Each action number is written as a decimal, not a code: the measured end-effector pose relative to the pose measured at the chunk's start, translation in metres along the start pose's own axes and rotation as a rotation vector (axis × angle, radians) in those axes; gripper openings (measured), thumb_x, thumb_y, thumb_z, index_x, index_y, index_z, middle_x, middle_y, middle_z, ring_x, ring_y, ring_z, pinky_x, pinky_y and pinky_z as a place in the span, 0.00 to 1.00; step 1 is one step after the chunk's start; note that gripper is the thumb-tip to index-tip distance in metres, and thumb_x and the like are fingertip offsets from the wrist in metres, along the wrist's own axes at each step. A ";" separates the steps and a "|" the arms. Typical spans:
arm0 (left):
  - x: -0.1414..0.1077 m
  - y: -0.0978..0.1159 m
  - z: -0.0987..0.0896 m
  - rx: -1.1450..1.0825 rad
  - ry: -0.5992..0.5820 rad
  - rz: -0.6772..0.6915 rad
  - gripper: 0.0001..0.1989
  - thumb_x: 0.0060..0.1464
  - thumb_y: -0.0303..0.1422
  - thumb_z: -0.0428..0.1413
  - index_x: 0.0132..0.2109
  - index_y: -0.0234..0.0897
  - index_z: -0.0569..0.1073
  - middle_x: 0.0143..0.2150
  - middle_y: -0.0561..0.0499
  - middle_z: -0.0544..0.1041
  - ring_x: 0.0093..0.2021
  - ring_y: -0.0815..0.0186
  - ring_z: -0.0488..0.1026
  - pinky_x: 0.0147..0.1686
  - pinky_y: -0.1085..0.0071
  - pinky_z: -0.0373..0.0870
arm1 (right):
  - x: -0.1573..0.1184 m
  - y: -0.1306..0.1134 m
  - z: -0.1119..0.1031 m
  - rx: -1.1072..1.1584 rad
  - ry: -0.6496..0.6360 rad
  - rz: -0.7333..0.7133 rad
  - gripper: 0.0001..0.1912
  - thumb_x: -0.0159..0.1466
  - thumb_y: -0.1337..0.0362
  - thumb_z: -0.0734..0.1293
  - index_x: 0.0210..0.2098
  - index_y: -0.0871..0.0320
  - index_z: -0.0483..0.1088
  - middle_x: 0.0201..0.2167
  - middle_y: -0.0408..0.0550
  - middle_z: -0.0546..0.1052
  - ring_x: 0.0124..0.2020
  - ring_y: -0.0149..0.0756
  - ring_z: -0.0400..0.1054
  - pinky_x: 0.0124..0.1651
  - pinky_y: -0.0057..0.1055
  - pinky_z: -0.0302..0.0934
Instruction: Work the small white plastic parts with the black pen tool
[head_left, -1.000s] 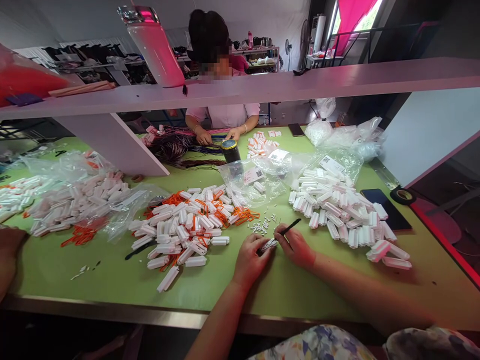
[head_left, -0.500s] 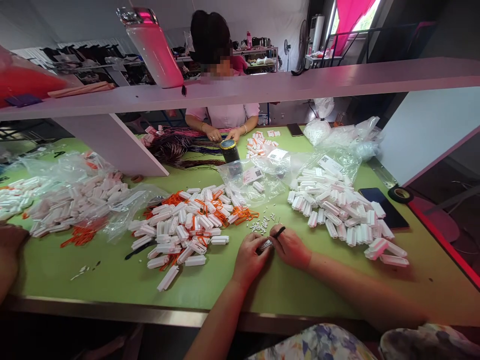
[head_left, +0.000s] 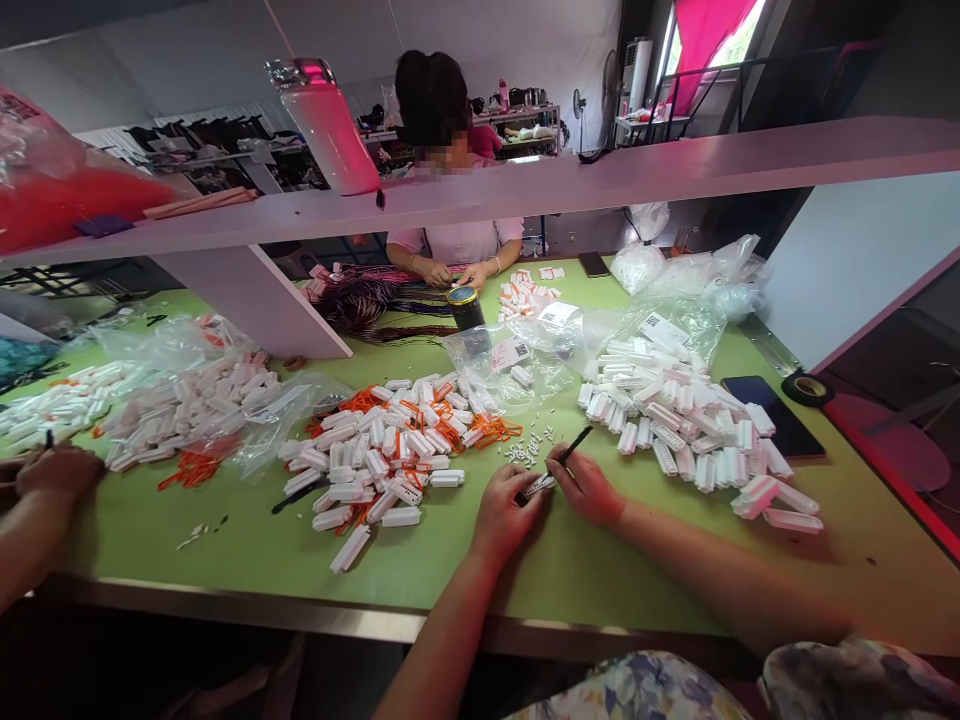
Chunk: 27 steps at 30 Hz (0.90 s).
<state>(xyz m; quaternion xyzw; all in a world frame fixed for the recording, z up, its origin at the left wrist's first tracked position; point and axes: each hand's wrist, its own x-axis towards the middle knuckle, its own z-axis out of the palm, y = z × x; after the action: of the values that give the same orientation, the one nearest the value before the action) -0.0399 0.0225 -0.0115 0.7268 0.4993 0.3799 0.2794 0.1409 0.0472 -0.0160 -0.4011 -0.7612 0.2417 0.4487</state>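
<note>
My left hand (head_left: 506, 512) is closed around a white connector housing (head_left: 538, 486) with a row of small holes, low over the green table. Pinched in my right hand (head_left: 589, 488) is a thin black tool (head_left: 576, 441), its dark end pointing up and to the right. The fingers of my right hand are at the housing's right end. Small white pins (head_left: 527, 449) lie scattered just beyond my hands. To the left is a heap of white housings (head_left: 367, 450) mixed with orange pieces (head_left: 496, 430). Another heap of white housings (head_left: 660, 400) lies to the right.
A shelf (head_left: 525, 188) crosses above the table (head_left: 420, 590). Across it sits a person (head_left: 459, 236) beside a dark jar (head_left: 466, 308). Another person's hands (head_left: 60, 468) are at far left. Plastic bags (head_left: 499, 370), a dark tablet (head_left: 780, 425) and black tape (head_left: 808, 388) lie around.
The black tool in my right hand is tilted more upright and shows more of its length. The view has shifted slightly, and more of the other person's hands shows at far left.
</note>
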 end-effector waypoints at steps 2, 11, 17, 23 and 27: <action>0.000 -0.001 0.000 0.002 -0.005 -0.001 0.07 0.58 0.34 0.60 0.42 0.39 0.81 0.38 0.48 0.76 0.40 0.62 0.74 0.43 0.66 0.73 | 0.000 0.001 0.002 -0.011 -0.002 -0.008 0.09 0.73 0.61 0.57 0.37 0.54 0.63 0.30 0.46 0.74 0.31 0.38 0.70 0.38 0.33 0.67; 0.000 0.000 0.000 -0.008 0.001 0.000 0.06 0.58 0.32 0.61 0.42 0.39 0.81 0.37 0.49 0.76 0.40 0.62 0.74 0.42 0.67 0.72 | 0.000 -0.003 -0.001 -0.023 0.002 -0.049 0.10 0.74 0.61 0.57 0.36 0.54 0.64 0.30 0.46 0.74 0.32 0.37 0.70 0.38 0.33 0.67; -0.001 -0.002 0.001 -0.013 0.003 -0.003 0.07 0.57 0.31 0.61 0.43 0.39 0.81 0.38 0.49 0.76 0.40 0.63 0.74 0.43 0.68 0.72 | 0.001 -0.004 0.000 -0.065 0.016 -0.098 0.08 0.73 0.64 0.58 0.37 0.54 0.63 0.30 0.46 0.74 0.31 0.37 0.69 0.37 0.33 0.66; -0.001 -0.004 0.001 -0.013 0.001 0.000 0.07 0.58 0.31 0.61 0.43 0.39 0.81 0.37 0.49 0.76 0.40 0.63 0.74 0.42 0.68 0.72 | 0.001 -0.004 0.004 -0.121 -0.019 -0.182 0.07 0.73 0.65 0.57 0.39 0.55 0.63 0.32 0.48 0.73 0.33 0.39 0.68 0.38 0.35 0.66; 0.000 -0.001 -0.001 -0.011 -0.004 -0.003 0.06 0.58 0.31 0.60 0.41 0.39 0.81 0.37 0.49 0.75 0.40 0.62 0.74 0.42 0.67 0.72 | 0.003 -0.006 0.007 -0.145 -0.042 -0.212 0.07 0.72 0.66 0.56 0.38 0.55 0.63 0.32 0.49 0.73 0.34 0.40 0.68 0.39 0.36 0.66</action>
<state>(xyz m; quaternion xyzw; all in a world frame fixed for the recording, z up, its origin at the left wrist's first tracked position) -0.0413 0.0225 -0.0124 0.7255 0.4976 0.3806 0.2849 0.1314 0.0466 -0.0132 -0.3446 -0.8240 0.1458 0.4254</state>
